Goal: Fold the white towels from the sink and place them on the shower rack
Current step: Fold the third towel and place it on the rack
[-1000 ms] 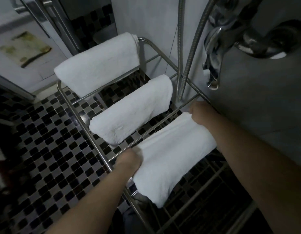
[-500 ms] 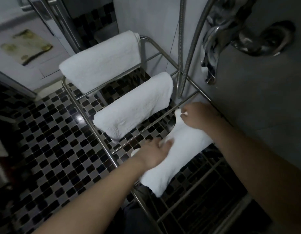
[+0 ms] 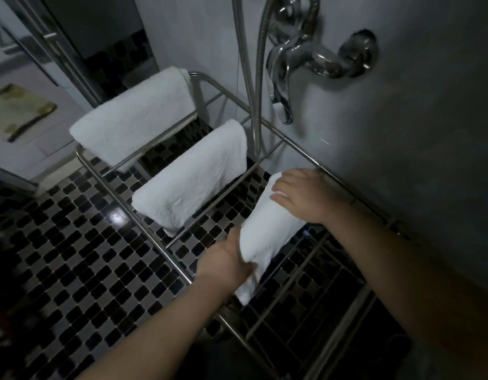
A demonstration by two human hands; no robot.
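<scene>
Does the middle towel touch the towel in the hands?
Apart. The head view shows dark floor tiles between the middle towel and the held towel.

Chrome mixer tap (image 3: 319,60) w/ hose (image 3: 256,133) above b&w mosaic floor (image 3: 73,256).

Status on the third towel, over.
Hands: left hand grips near end of third towel; right hand flat on far end. Towel across rack rails; far towel, middle towel already hung. No block; shower hose clear of hands.

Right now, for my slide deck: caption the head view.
Left hand grips and right hand presses a third white towel on the shower rack, beside two others.
</scene>
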